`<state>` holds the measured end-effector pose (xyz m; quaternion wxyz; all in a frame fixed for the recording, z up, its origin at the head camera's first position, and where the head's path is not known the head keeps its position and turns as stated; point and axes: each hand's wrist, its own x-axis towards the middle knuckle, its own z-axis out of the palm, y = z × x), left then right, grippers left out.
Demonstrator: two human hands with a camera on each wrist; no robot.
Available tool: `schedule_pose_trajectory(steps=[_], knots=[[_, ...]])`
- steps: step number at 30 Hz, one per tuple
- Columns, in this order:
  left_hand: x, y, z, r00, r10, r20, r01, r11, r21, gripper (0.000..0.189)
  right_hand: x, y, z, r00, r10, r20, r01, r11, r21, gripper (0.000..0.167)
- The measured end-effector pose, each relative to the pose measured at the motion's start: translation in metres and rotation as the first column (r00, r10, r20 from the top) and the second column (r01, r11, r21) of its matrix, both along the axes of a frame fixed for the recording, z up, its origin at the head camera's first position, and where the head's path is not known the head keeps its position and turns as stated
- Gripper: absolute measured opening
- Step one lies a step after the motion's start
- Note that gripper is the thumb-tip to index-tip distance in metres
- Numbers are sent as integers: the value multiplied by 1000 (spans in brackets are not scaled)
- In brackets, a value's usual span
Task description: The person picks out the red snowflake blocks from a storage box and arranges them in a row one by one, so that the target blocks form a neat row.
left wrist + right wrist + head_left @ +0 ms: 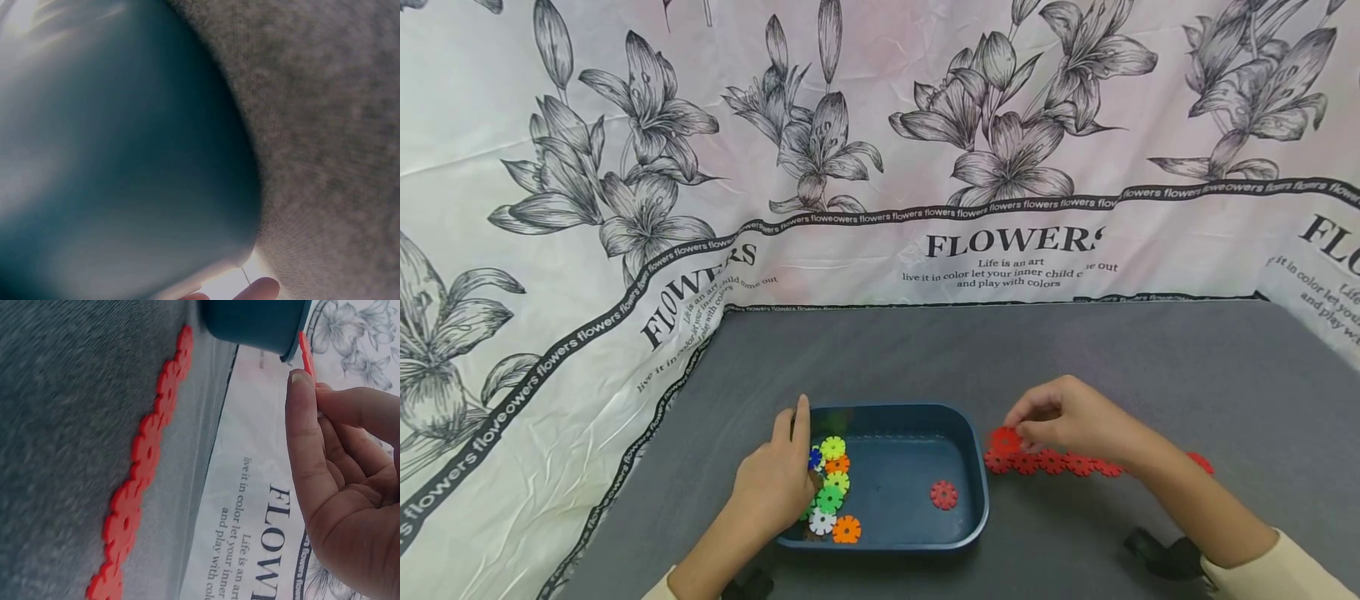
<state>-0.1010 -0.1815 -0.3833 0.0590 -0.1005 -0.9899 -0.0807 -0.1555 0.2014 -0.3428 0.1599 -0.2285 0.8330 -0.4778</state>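
Observation:
At the left wall of a dark blue tray (887, 546), my left hand (775, 483) grips the rim; its thumb is mostly hidden. My right hand (1082, 421) pinches a red flower-shaped disc (1004, 439) between thumb and fingers, just beyond the tray's right side. Under it, a row of red flower discs (1078, 464) runs to the right along the table, partly covered by the hand and forearm. In the right wrist view, the held disc appears edge-on above the fingertips, apart from the row. The left wrist view shows the tray's outer wall (156, 156) and fingertips (261, 289).
Inside the tray, several yellow, orange, green, white and blue discs (830, 499) lie along the left side. One red disc (943, 495) lies near its right wall. The grey table (880, 350) meets a flower-printed cloth (850, 258) behind.

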Motion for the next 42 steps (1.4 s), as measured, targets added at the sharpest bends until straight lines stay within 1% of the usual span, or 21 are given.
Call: schedule_pose_trajectory(steps=[2, 11, 18, 24, 30, 35, 42], knots=[[0, 0, 0, 1000, 1, -3, -1, 1000, -2, 90, 0, 3, 0, 1000, -14, 19, 14, 1000, 4, 12], [-1, 0, 1, 1000, 10, -2, -10, 1000, -3, 90, 0, 17, -3, 997, -62, 56, 62, 998, 3, 13], [-1, 0, 1, 1000, 6, -13, -6, 1000, 0, 89, 0, 32, -8, 996, -66, 61, 66, 998, -13, 16], [-1, -1, 1, 1000, 2, -13, -2, 1000, 0, 90, 2, 47, -12, 993, -96, 68, 97, 995, -17, 17], [-1, 0, 2, 1000, 6, 1, -6, 1000, 1, 90, 6, 67, -13, 988, -144, 56, 142, 989, 42, 18], [0, 1, 1, 1000, 5, 8, -5, 1000, 3, 89, 9, 85, -12, 987, -158, 41, 154, 985, 80, 19], [0, 1, 0, 1000, 7, 3, -7, 1000, 2, 89, 12, 112, -12, 980, -198, 31, 191, 969, 156, 19]])
